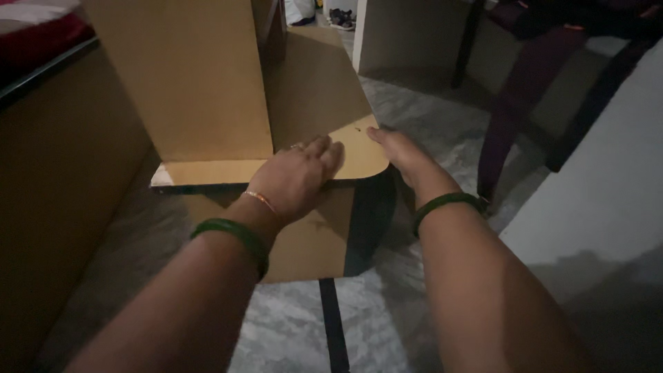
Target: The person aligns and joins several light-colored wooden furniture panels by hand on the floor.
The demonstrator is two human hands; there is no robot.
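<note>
Both forearms reached forward from the bottom of the view, each with a dark green bangle at the wrist. Left hand point(297, 176) lay palm down, fingers flat and together, released rather than gripping, pressing on the horizontal brown board point(359, 155) of a small wooden furniture piece. Right hand point(404, 155) rested at the board's rounded right corner, fingers stretched out along the right edge; whether they curled under that edge could not be told in the dim light.

That board lay directly under and just ahead of both sets of fingers, its long axis running left to right across the view, its rounded corner pointing toward the right hand. The left hand sat nearer its middle, the right at its outer edge. An upright panel point(186, 76) rose from the board's far left part, and a second panel point(314, 86) stood angled behind the hands. A lower front panel point(311, 238) hung below the board.

Underneath was a grey marbled floor point(387, 324) crossed by a dark strip. A large brown cabinet side point(55, 207) stood at left.
</note>
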